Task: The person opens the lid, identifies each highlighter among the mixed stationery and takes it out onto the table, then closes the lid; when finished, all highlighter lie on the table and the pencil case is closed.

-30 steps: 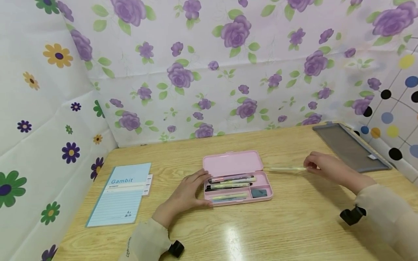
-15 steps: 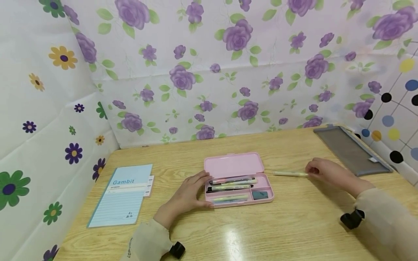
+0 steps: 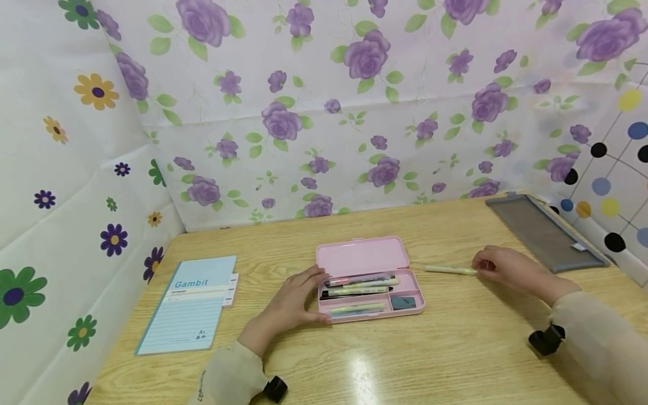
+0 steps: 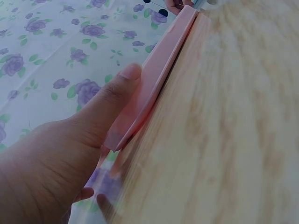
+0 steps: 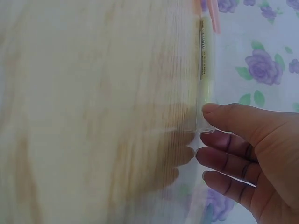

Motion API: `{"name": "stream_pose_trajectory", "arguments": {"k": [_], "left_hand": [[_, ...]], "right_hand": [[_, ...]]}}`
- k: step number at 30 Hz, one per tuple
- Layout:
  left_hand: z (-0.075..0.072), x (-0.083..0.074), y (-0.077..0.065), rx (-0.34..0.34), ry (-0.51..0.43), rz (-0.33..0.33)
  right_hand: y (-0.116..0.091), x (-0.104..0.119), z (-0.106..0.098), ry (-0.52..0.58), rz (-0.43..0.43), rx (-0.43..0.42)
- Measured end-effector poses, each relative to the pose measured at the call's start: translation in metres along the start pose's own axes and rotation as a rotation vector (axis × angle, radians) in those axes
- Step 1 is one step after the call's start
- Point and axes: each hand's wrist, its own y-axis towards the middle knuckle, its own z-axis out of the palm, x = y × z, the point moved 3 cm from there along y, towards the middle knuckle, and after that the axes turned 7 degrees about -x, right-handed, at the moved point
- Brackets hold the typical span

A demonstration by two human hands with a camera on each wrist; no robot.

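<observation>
On a wood-grain table, a pale yellow pen at the fingertips

Right of the open pink pencil case, the pen lies nearly level just above or on the tabletop; contact is hard to tell. The right hand pinches its far end between thumb and fingers. The left hand grips the case's left end, thumb against the front wall and fingers near the hinge side.

The lid lies folded back. Inside, several pens fill the rear compartment, more slim items lie in the front one, and a dark blue-grey block sits at front right. A light-blue notebook lies to the left, a grey mesh pouch at the far right.
</observation>
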Motion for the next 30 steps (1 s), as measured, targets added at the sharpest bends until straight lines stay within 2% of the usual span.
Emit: {"name": "stream_pose_trajectory", "arguments": {"k": [20,30], "left_hand": [[0.0,-0.002,0.0,0.002,0.0,-0.006],[-0.001,-0.002,-0.001,-0.001,-0.01,-0.005]], "right_hand": [[-0.002,0.008,-0.008,-0.018,-0.007,-0.002],[0.011,0.032,-0.034,-0.033,-0.058,-0.061]]}}
